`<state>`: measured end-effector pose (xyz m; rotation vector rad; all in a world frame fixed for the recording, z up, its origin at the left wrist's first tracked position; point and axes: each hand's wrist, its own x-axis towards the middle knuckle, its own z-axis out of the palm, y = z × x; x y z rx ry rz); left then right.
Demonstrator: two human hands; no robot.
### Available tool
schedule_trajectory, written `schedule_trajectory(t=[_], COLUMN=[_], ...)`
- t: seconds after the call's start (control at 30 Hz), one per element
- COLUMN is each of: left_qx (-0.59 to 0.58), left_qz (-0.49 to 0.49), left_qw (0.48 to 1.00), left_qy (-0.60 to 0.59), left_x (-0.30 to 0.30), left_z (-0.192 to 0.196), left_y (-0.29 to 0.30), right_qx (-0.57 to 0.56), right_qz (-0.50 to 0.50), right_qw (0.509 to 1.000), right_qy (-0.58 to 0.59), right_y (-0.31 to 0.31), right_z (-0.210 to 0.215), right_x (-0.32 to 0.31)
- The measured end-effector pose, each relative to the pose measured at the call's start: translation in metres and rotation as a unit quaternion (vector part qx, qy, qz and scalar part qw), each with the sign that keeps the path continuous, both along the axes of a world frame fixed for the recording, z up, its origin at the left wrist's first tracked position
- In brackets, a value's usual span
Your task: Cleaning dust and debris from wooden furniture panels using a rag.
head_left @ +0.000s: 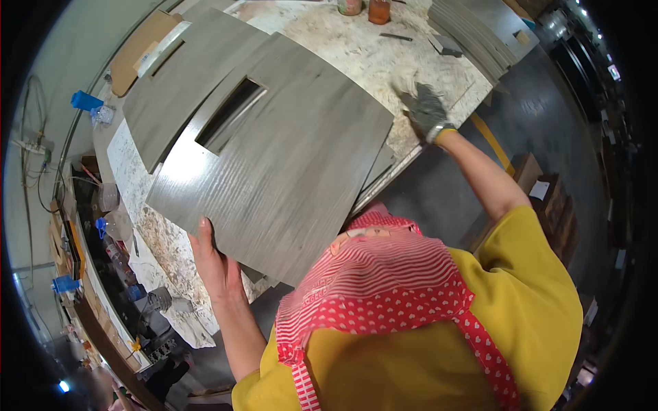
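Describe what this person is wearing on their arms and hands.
The left hand is bare, with no glove, and the left forearm is uncovered up to a yellow sleeve. The right hand wears a grey knitted work glove with a yellowish cuff at the wrist. The right forearm is bare up to a short yellow sleeve. A red and white apron with stripes and small hearts covers the front.

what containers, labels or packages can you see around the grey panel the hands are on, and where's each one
Two jars: far edge of the workbench, one pale greenish, one orange-brown, cut off by the frame.
Blue container: left of the bench, small and boxy.
Clear plastic bottles: lower left shelf area, one with a blue cap.
Pale label or paper: on a brown box at right, rectangular.
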<state>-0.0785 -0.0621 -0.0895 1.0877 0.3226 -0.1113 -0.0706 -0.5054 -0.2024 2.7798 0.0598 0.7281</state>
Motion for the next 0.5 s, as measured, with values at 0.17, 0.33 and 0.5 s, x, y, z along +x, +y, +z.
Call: schedule_trajectory(t=[0.17,0.33,0.5], left_qx=[-0.014,-0.013,-0.004], left_qz=[-0.014,-0.015,-0.006], left_qw=[1.000,1.000,0.999], left_qy=[-0.017,-0.017,-0.036], left_x=[0.009,0.003,-0.003], left_z=[-0.006,-0.003,0.013], left_y=[-0.004,-0.020,-0.029], right_qx=[-0.148,0.348,0.451], right_qz=[0.139,0.361,0.060], right_qw=[0.979,0.852,0.888], right_qy=[-0.032,0.151,0.066], right_y=[0.090,0.192,0.081], right_z=[0.049,0.046,0.089], right_x=[-0.013,0.010,0.086])
